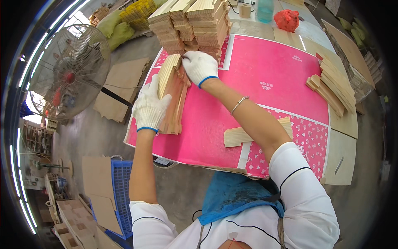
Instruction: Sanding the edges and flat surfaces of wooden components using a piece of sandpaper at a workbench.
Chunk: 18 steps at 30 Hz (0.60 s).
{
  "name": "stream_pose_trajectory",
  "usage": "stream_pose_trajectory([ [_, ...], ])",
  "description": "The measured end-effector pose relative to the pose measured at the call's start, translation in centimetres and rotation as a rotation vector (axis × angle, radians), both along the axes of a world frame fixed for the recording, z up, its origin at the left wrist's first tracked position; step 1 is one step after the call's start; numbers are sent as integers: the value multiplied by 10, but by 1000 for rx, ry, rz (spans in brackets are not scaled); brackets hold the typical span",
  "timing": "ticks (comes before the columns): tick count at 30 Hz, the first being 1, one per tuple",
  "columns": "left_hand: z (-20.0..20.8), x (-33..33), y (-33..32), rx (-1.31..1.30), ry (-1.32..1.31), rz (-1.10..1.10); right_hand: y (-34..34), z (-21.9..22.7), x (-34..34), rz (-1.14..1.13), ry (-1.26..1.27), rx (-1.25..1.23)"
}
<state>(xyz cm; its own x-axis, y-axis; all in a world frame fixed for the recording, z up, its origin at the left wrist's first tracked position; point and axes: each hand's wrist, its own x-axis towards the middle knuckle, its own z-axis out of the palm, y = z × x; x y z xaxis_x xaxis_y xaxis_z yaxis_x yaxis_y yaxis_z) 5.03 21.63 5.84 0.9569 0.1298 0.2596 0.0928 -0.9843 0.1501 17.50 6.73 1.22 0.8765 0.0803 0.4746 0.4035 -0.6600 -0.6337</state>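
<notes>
On the pink-covered table a short stack of pale wooden boards [174,93] lies lengthwise, with notched ends. My left hand [150,108], in a white knit glove with a blue cuff, lies against its left side. The index finger stretches along the top board and the thumb stands apart. At the stack's far right corner, my right hand [200,66], gloved the same way, is closed with its fingertips at the board's end. A small dark bit shows at those fingertips, too small to name. One loose wooden board [237,137] lies under my right forearm.
Taller piles of wooden boards [192,25] stand just beyond my hands. More boards [331,89] lean at the table's right. A red plastic bag [286,20] and a teal bottle [264,10] sit at the back. A large fan [70,76] and a blue crate [121,182] are left.
</notes>
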Motion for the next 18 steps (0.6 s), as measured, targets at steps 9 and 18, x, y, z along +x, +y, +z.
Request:
stream_pose_trajectory([
  [9, 4, -4, -5, 38, -11, 8, -3, -7, -52, 227, -29, -125],
  [18, 4, -10, -21, 338, -270, -132, -198, -4, -98, 136, 372, 732],
])
